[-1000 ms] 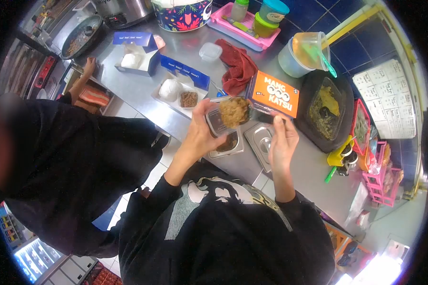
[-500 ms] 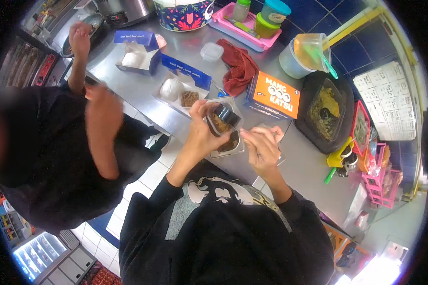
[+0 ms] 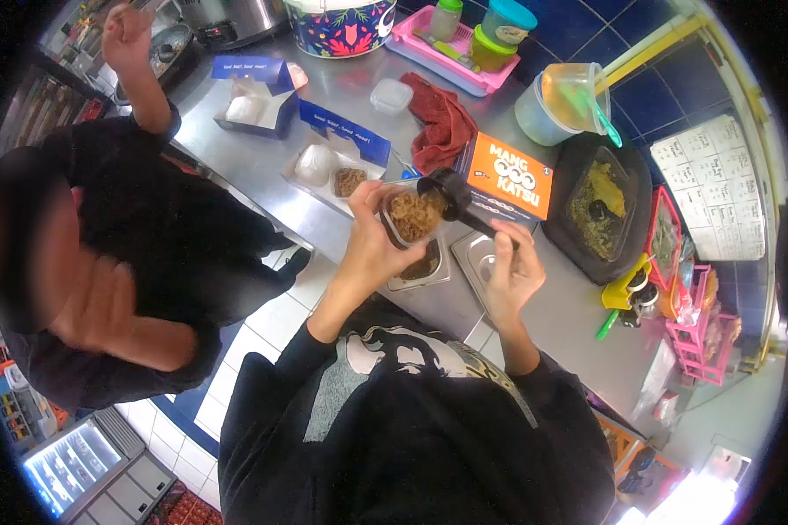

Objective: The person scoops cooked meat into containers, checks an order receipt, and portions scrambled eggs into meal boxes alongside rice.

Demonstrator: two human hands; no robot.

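Note:
A small clear container (image 3: 414, 219) with brown minced food in it is held in my left hand (image 3: 367, 236), fingers wrapped round its sides. My right hand (image 3: 515, 267) pinches the handle of a black scoop (image 3: 451, 194), whose cup is tilted at the container's right rim. Below the container sits a metal pan (image 3: 429, 267) with dark food, partly hidden by it. The pan's metal lid (image 3: 477, 262) lies to the right, partly behind my right hand. An open blue-and-white box (image 3: 346, 140) holds a white wrapped ball (image 3: 315, 164) and a cup of brown food (image 3: 350, 182).
A person in black (image 3: 140, 227) stands at the left, both hands raised. On the counter are another open box (image 3: 254, 103), a red cloth (image 3: 442, 122), an orange box (image 3: 510, 175), a tub (image 3: 543, 114), a black tray (image 3: 578, 236) and a pink tray (image 3: 451, 52).
The scoop has come out from over the container towards the right, and more food shows in the container. My right hand has moved right. The other person's hands have shifted left.

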